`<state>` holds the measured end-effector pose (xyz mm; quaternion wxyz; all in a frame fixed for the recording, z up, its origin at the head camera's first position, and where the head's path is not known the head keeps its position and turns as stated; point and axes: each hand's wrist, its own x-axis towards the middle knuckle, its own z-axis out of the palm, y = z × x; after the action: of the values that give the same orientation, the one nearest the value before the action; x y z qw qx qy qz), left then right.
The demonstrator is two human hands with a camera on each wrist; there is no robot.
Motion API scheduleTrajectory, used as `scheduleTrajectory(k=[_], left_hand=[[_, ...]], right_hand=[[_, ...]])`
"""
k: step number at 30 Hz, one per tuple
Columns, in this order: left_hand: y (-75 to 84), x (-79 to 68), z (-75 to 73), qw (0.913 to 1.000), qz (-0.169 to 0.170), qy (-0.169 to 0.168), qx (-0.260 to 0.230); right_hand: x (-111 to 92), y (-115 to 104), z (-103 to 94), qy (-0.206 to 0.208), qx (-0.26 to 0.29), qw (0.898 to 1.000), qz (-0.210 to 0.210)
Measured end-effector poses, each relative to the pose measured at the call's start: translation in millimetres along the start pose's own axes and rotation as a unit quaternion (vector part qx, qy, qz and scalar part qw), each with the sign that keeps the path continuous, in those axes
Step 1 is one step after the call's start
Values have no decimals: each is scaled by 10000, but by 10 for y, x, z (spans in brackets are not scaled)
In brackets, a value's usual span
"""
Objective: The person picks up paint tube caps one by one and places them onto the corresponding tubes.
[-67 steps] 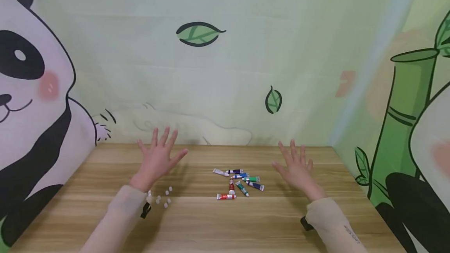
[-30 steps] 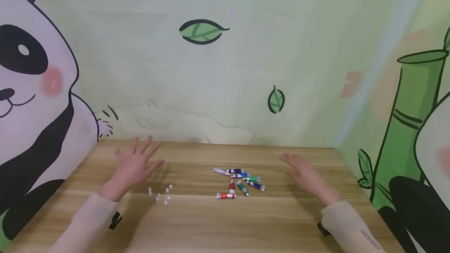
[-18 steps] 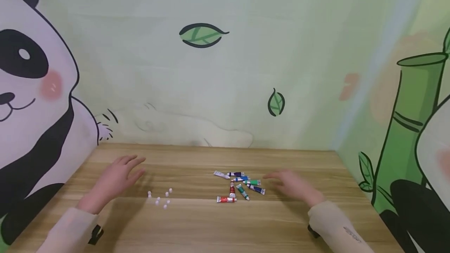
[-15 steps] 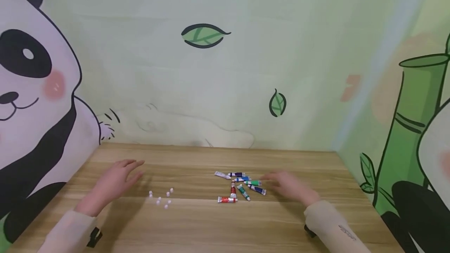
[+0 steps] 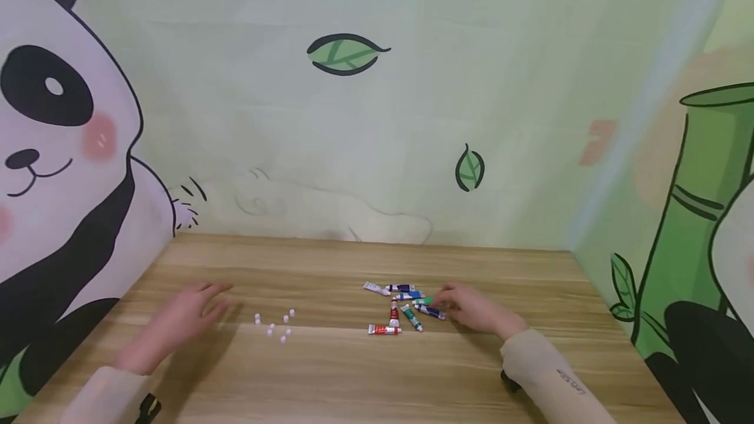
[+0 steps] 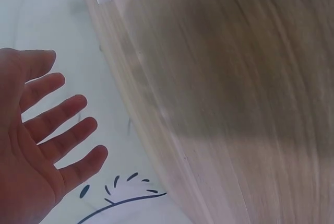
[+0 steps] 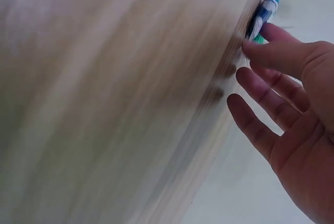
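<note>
In the head view several small paint tubes lie in a loose cluster right of the table's middle. My right hand [image 5: 474, 309] reaches to the cluster's right side, thumb and index finger pinching the end of a green paint tube [image 5: 423, 301]. Right below its fingers lies a dark blue tube [image 5: 430, 312]. The right wrist view shows the thumb [image 7: 276, 57] and index finger on either side of the green end [image 7: 259, 39], the other fingers loosely bent. My left hand [image 5: 179, 316] hovers over the left of the table with relaxed fingers, holding nothing.
Several small white pieces [image 5: 271, 329] are scattered between the left hand and the tubes. Other tubes include a teal one [image 5: 412, 318], two red ones and a white one [image 5: 376, 288]. A printed cloth backdrop [image 5: 406, 116] rises behind the wooden table [image 5: 330, 378].
My right hand has lowered and moved left to the green tube, its spread fingers drawing together. The left hand has sunk and moved left, away from the white pieces.
</note>
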<state>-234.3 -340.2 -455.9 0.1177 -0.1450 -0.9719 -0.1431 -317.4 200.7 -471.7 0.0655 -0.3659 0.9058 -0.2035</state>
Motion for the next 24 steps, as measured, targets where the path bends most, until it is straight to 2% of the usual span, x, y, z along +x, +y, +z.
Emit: scheduleTrajectory(k=[4, 11, 16, 20, 24], left_hand=[[11, -10, 41, 9999, 29, -54, -127], [43, 34, 84, 9995, 122, -102, -266], [71, 85, 113, 9987, 248, -168, -415], [79, 95, 109, 9979, 202, -307, -537], [86, 72, 111, 9974, 146, -417, -573]], right_hand=[[-7, 8, 7, -60, -54, 9999, 68], [-25, 18, -16, -286, 58, 9984, 481], [-10, 4, -41, -306, 134, 9985, 436], [20, -24, -35, -263, 140, 9989, 352], [71, -55, 20, -302, 157, 9981, 506]])
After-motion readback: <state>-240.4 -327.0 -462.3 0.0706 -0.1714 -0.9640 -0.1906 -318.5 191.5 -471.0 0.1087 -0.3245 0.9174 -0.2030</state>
